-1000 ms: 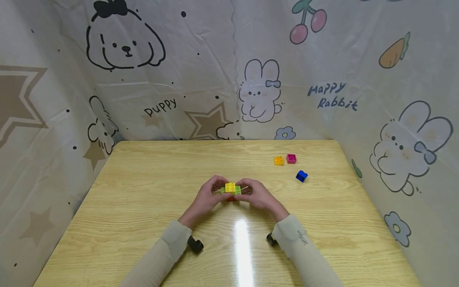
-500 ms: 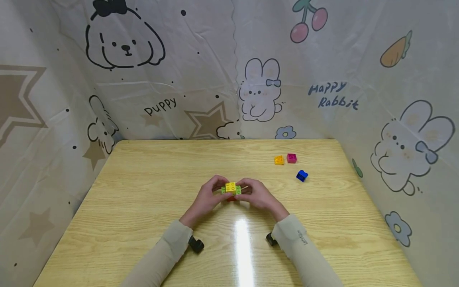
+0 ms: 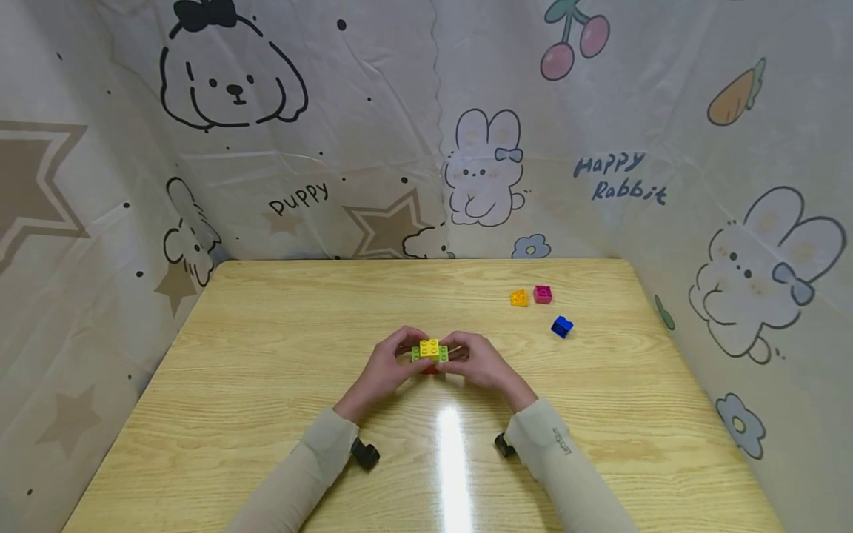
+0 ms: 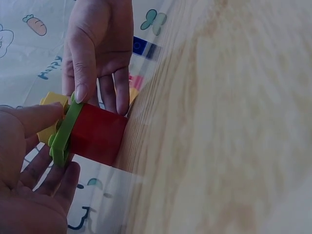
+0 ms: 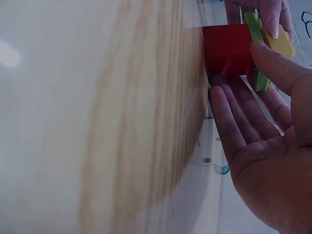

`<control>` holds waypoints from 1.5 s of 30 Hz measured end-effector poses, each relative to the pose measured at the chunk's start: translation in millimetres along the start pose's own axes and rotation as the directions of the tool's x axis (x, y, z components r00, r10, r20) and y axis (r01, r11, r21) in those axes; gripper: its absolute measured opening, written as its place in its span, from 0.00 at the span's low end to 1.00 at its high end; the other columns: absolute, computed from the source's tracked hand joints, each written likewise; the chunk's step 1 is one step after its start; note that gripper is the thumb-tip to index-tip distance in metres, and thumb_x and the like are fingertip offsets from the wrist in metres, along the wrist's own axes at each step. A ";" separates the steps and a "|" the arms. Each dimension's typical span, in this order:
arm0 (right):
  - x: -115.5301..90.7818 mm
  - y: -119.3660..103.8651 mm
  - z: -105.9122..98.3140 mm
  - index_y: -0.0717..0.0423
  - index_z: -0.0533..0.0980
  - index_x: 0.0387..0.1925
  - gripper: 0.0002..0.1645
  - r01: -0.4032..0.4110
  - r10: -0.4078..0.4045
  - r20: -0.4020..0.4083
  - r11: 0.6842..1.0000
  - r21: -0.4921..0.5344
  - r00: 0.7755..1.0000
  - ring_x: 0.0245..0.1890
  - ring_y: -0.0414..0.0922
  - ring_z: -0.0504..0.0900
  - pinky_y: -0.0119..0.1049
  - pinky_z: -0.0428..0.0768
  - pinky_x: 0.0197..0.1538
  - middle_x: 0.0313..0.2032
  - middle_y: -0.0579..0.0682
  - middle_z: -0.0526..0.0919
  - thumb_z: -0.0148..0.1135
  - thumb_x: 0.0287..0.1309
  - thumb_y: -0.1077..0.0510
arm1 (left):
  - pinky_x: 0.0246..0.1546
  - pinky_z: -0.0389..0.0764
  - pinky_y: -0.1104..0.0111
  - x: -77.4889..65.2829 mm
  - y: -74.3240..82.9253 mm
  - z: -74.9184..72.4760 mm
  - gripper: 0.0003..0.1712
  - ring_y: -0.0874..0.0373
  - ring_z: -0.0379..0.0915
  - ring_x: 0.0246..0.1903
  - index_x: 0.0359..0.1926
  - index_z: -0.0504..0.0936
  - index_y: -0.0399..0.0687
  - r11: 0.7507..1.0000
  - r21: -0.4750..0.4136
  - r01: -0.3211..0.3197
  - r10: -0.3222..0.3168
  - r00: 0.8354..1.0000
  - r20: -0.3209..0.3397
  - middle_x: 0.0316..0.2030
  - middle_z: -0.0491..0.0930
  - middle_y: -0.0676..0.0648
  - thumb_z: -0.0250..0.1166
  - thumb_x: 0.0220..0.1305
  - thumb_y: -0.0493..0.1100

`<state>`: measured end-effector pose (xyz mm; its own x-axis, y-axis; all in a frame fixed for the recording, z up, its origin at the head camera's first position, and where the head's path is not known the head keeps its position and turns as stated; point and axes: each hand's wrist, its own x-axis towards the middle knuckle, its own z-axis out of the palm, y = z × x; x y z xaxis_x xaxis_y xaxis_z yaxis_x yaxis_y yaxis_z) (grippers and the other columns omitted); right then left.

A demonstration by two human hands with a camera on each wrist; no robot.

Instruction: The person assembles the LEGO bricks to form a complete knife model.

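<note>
A small stack of toy building bricks stands at mid-table between both hands. Its base is a red brick, on which a thin lime-green plate sits, with a yellow brick on top. My left hand pinches the yellow brick, its thumb on the near side, as the left wrist view shows. From the other side my right hand pinches the green plate, thumb against its edge. In the right wrist view the red brick's lower end meets the table. The farther fingertips are partly hidden behind the bricks.
Loose bricks lie at the back right of the wooden table: an orange one, a magenta one and a blue one tipped on its side. Printed cloth walls the table's back and sides.
Hardly anything differs: both hands keep their hold on the stack in the same place. The yellow brick shows only a very slight shift, along with a slight shift of the whole view.
</note>
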<state>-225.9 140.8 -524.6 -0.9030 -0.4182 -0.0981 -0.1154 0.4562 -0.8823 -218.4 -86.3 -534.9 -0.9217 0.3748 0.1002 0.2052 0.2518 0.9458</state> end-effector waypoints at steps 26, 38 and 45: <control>0.0 0.3 0.4 0.57 0.81 0.55 0.19 -0.007 0.007 -0.006 1.000 0.007 1.000 0.53 0.51 0.86 0.46 0.85 0.59 0.54 0.54 0.85 0.72 0.64 0.59 | 0.64 0.80 0.55 2.6 -0.2 2.2 0.19 0.55 0.78 0.56 0.57 0.83 0.53 0.999 0.026 0.035 -0.035 0.999 -0.015 0.55 0.82 0.50 0.74 0.66 0.45; 1.0 1.2 0.9 0.57 0.81 0.55 0.19 -0.005 0.005 -0.007 1.000 -0.004 1.000 0.51 0.49 0.87 0.46 0.85 0.58 0.52 0.54 0.86 0.73 0.64 0.59 | 0.57 0.85 0.60 2.8 -0.9 0.7 0.18 0.55 0.80 0.54 0.54 0.84 0.53 0.999 0.010 0.038 -0.038 0.999 -0.020 0.52 0.83 0.50 0.75 0.64 0.43; 1.8 2.4 -0.6 0.59 0.81 0.54 0.19 0.003 -0.003 -0.010 1.000 -0.006 1.000 0.49 0.47 0.87 0.45 0.85 0.57 0.50 0.53 0.87 0.73 0.63 0.59 | 0.59 0.84 0.61 4.1 -1.2 -0.1 0.17 0.54 0.78 0.57 0.54 0.84 0.52 0.999 0.017 0.031 -0.031 1.000 -0.002 0.55 0.82 0.49 0.74 0.65 0.43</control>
<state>-228.1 141.6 -526.6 -0.9067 -0.4118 -0.0912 -0.1204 0.4600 -0.8797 -222.5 -85.1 -535.6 -0.9284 0.3648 0.0710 0.1817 0.2787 0.9430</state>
